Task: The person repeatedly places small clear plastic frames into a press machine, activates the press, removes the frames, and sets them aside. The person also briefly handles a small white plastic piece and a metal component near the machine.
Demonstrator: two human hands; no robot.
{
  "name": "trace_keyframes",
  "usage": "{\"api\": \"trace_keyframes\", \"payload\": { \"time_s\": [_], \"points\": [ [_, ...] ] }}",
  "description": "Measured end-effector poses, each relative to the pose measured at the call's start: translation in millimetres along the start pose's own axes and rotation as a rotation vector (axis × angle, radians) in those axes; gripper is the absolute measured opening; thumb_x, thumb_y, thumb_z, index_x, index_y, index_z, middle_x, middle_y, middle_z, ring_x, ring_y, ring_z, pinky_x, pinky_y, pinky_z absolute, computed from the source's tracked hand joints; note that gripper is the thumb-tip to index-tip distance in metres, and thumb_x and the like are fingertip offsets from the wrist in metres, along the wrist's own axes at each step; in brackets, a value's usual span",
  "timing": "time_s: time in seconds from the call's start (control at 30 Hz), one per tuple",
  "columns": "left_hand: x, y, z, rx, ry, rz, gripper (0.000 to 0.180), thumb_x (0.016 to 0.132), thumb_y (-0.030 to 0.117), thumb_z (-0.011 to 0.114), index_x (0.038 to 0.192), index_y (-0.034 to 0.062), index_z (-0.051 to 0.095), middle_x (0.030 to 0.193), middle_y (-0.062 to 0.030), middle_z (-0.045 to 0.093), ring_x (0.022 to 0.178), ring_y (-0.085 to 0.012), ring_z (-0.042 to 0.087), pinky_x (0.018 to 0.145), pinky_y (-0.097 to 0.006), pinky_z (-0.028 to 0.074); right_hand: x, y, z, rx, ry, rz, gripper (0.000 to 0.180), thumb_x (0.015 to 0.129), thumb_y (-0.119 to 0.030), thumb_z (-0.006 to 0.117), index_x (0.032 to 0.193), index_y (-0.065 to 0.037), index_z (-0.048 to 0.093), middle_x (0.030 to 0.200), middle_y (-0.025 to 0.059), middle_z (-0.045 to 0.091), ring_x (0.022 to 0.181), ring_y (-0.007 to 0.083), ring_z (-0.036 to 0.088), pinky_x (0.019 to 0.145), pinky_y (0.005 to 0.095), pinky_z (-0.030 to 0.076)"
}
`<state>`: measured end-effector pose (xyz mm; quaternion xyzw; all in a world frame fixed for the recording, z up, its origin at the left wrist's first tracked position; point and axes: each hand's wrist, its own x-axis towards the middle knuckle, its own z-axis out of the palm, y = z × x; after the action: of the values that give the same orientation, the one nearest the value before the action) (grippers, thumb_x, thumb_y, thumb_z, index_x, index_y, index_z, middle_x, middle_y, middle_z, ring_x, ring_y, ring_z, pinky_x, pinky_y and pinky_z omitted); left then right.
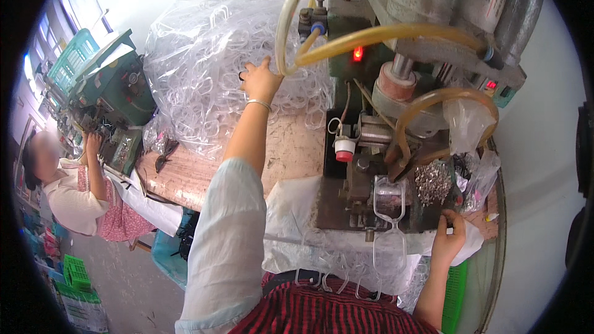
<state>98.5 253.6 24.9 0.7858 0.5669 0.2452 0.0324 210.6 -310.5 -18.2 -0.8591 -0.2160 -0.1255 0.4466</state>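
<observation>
My left hand, with a ring and a bracelet, reaches away to the far left with its fingers spread. It is at a large heap of clear plastic eyeglass frames lying in and under a clear plastic bag. My right hand is at the machine's near right corner, thumb and fingers pinched together; what they hold, if anything, is too small to name. Beyond it lies a pile of small metal pieces. One clear eyeglass frame sits partly on the machine's metal block and hangs over its front edge.
A press machine with yellowish hoses and a red button stands in front. More clear frames rest in my lap. At left another person works at a green machine. A green basket stands low at right.
</observation>
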Motion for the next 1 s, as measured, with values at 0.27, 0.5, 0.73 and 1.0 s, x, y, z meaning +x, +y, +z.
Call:
{"api": "trace_keyframes", "payload": {
  "time_s": [0.27, 0.5, 0.73, 1.0],
  "points": [
    [-88, -42, -12, -0.135, -0.011, 0.209, 0.034, 0.077, 0.033, 0.078, 0.101, 0.0084, 0.073, 0.104, -0.0230, 0.065, 0.096, -0.0410, 0.065, 0.084, -0.046, 0.053, 27, -96, 20, 0.487, -0.208, -0.165, 0.024, 0.081, 0.002, 0.072, 0.104, 0.000, 0.068, 0.094, 0.0093, 0.070, 0.091, 0.0188, 0.067, 0.084, 0.0306, 0.051],
    [-203, -53, -48, -0.019, -0.063, 0.353, 0.029, 0.086, 0.029, 0.072, 0.102, 0.0050, 0.072, 0.109, -0.0218, 0.069, 0.099, -0.0403, 0.066, 0.087, -0.048, 0.051, 32, -117, 55, 0.863, -0.317, -0.019, 0.051, 0.081, 0.003, 0.072, 0.128, 0.002, 0.052, 0.092, 0.0054, 0.068, 0.092, 0.0109, 0.063, 0.089, 0.0249, 0.047],
    [-269, 66, -203, -1.067, 0.132, 0.945, 0.005, 0.089, -0.002, 0.067, 0.093, -0.0012, 0.069, 0.089, -0.0119, 0.075, 0.076, -0.0208, 0.070, 0.070, -0.030, 0.054, 38, -132, 48, 0.966, -0.415, 0.043, 0.055, 0.081, 0.004, 0.073, 0.131, 0.002, 0.048, 0.089, 0.0041, 0.068, 0.092, 0.0109, 0.061, 0.090, 0.0258, 0.047],
    [-256, 83, -189, -1.119, 0.172, 0.806, 0.003, 0.089, -0.003, 0.068, 0.091, -0.0021, 0.069, 0.090, -0.0126, 0.076, 0.077, -0.0178, 0.071, 0.070, -0.025, 0.053, 34, -151, 29, 1.267, -0.546, 0.300, 0.054, 0.084, 0.009, 0.067, 0.132, 0.004, 0.045, 0.112, 0.0115, 0.066, 0.106, 0.0160, 0.060, 0.094, 0.0283, 0.046]
  ]
}}
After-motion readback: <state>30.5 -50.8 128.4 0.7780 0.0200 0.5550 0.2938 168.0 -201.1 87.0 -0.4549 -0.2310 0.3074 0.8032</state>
